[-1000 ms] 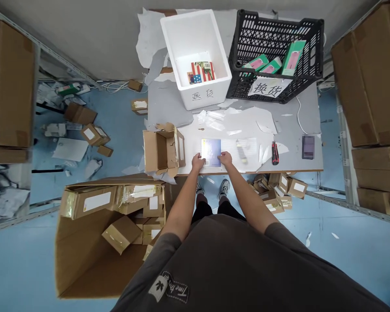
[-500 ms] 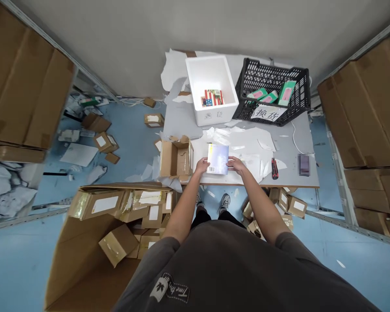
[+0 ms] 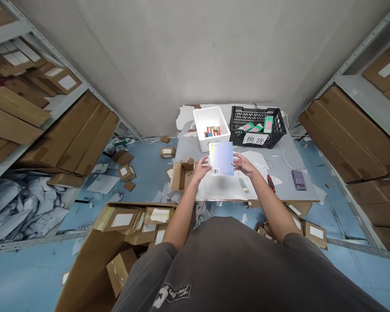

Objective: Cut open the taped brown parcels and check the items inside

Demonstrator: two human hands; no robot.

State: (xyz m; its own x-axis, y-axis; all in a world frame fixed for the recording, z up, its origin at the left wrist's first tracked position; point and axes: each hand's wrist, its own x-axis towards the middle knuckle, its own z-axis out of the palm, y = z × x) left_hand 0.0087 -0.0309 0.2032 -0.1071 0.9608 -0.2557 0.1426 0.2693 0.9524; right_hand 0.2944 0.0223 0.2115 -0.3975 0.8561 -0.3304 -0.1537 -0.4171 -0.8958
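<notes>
A pale blue and white box (image 3: 221, 159) with a yellow corner and a barcode is held upright above the grey table (image 3: 188, 147). My left hand (image 3: 201, 169) grips its left edge, and my right hand (image 3: 243, 164) grips its right edge. Just behind it stands a white foam bin (image 3: 203, 123) holding a red-striped item (image 3: 213, 131). Left of my left hand is an open cardboard box (image 3: 178, 177). White paper sheets lie on the table beneath my hands.
A black crate (image 3: 274, 139) with green and pink boxes (image 3: 268, 124) stands at the back right. A red and black cutter (image 3: 271, 183) and a blurred-out purple item (image 3: 299, 180) lie on the right. Shelves with cartons flank both sides; a large carton (image 3: 81, 264) sits lower left.
The pale blue box has been raised off the table towards me, still between both hands. The view has tilted up, showing more wall and shelving.
</notes>
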